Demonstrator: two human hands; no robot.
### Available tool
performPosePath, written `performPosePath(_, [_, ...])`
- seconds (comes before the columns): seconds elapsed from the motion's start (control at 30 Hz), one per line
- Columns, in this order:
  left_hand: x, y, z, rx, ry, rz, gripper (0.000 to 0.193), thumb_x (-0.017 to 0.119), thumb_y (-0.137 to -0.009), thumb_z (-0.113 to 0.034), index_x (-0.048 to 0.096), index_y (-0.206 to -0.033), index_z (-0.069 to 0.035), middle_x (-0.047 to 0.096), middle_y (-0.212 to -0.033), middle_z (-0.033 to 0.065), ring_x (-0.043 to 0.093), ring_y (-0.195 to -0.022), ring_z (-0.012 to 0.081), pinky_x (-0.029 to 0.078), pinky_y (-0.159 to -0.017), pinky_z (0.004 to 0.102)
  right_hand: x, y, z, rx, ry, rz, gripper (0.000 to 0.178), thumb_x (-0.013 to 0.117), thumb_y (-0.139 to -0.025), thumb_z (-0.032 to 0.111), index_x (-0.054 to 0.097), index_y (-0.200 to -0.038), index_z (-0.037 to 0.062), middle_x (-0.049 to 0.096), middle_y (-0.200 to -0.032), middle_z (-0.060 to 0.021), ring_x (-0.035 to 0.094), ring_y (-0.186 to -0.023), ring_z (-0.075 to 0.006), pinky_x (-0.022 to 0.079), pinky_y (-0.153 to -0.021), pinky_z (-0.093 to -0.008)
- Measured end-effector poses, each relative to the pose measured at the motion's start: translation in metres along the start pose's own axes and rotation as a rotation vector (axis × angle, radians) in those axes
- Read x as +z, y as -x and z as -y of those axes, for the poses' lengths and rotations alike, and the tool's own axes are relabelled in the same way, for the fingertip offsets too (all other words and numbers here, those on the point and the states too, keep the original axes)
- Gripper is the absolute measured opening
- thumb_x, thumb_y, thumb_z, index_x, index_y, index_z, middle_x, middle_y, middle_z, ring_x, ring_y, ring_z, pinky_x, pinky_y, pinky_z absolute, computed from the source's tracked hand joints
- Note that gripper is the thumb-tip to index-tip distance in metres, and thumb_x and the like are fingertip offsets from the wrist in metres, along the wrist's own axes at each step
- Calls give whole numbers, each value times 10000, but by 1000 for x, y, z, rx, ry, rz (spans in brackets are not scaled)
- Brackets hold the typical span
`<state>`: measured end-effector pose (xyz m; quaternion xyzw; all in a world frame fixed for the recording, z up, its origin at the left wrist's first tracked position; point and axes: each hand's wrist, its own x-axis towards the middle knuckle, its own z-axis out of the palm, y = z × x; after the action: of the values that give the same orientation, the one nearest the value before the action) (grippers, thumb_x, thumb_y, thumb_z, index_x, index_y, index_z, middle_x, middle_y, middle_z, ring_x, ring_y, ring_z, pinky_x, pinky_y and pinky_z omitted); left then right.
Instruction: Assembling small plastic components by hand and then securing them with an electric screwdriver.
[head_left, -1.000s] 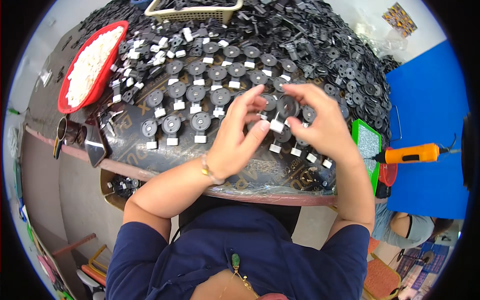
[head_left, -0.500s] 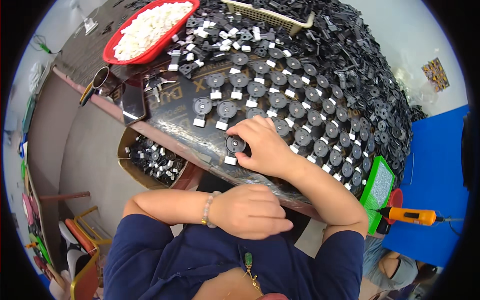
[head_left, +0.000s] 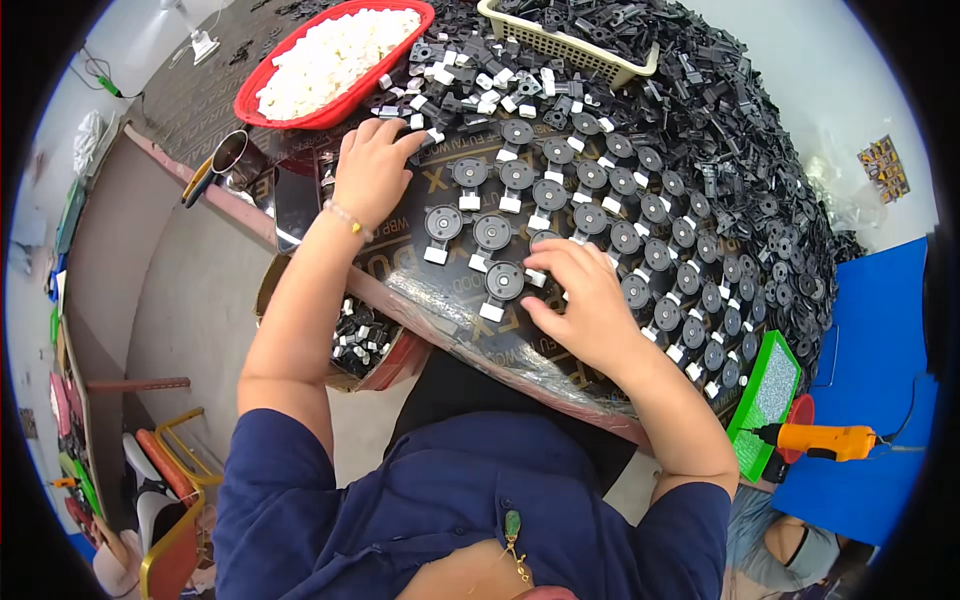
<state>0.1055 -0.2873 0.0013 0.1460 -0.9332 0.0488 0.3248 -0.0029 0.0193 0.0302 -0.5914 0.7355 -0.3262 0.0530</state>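
In the head view, the person's left hand (head_left: 372, 172) reaches across the surface (head_left: 540, 345) to the near edge of a scatter of small black pieces with white ends (head_left: 490, 90), beside a red basket (head_left: 300, 122) heaped with white pieces (head_left: 335, 62). Its fingers bend down over a black piece with a white end (head_left: 431, 138); I cannot tell whether they grip it or only lie against it. A beaded bracelet (head_left: 348, 219) circles that wrist.

The right hand (head_left: 590, 305) is over the near side of the surface, thumb and forefinger standing wide apart with nothing pinched between them. Just left of these fingertips lies a round black part (head_left: 503, 281), flat, its white block pointing toward the person (one more white block shows in the gap between thumb and forefinger). Similar disc parts (head_left: 590, 218) spread in slanting rows beyond the hand and to its right, their white blocks mostly facing the near edge.

Behind the rows rises a large heap of black parts (head_left: 730, 130), with a beige basket (head_left: 575, 48) beside it. To the right, an orange electric screwdriver (head_left: 825, 441) is next to a green tray (head_left: 752, 445).
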Motion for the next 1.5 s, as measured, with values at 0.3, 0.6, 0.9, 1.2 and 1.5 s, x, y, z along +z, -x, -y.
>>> performPosePath(0.3, [-26, -20, -12, -192, 591, 66, 344, 628, -828, -100, 688, -1159, -28, 662, -1062, 117, 634, -985, 262, 499, -899, 374, -105, 105, -8, 471, 59, -404, 187, 706, -827, -6, 689, -1013, 1, 685, -938, -59, 558, -752, -114, 457, -693, -252])
performPosePath(0.6, [-60, 3, -200, -395, 2288, 453, 445, 630, -921, -333, 473, -1243, -68, 597, -1126, 131, 665, -1050, 344, 528, -939, 445, -132, 235, -25, 723, 457, -206, 100, 742, -763, 15, 712, -858, 17, 674, -828, -118, 637, -804, -295, 499, -728, -384])
performPosePath(0.9, [-20, 15, -295, -736, 2426, 951, 280, 441, -1076, -237, 564, -1240, -46, 661, -1180, 176, 682, -1014, 281, 554, -888, 387, -106, 267, -24, 780, 544, -22, 72, 754, -749, 74, 737, -818, 66, 673, -866, -55, 612, -872, -269, 432, -863, -386])
performPosePath(1.2, [-1, 24, -299, -836, 2281, 1144, 388, 424, -1076, -161, 479, -1397, 49, 635, -1215, 191, 656, -1152, 300, 557, -1000, 439, -103, 271, -30, 625, 447, -183, 102, 744, -750, 31, 671, -815, 60, 691, -879, -44, 622, -870, -252, 446, -822, -374])
performPosePath(1.5, [2, 30, -303, -721, 2238, 1133, 520, 620, -962, -43, 439, -1445, 24, 639, -1228, 198, 642, -1180, 286, 538, -994, 376, -104, 265, -37, 613, 323, -270, 88, 728, -780, 26, 654, -821, 50, 712, -902, -55, 640, -861, -259, 453, -814, -374])
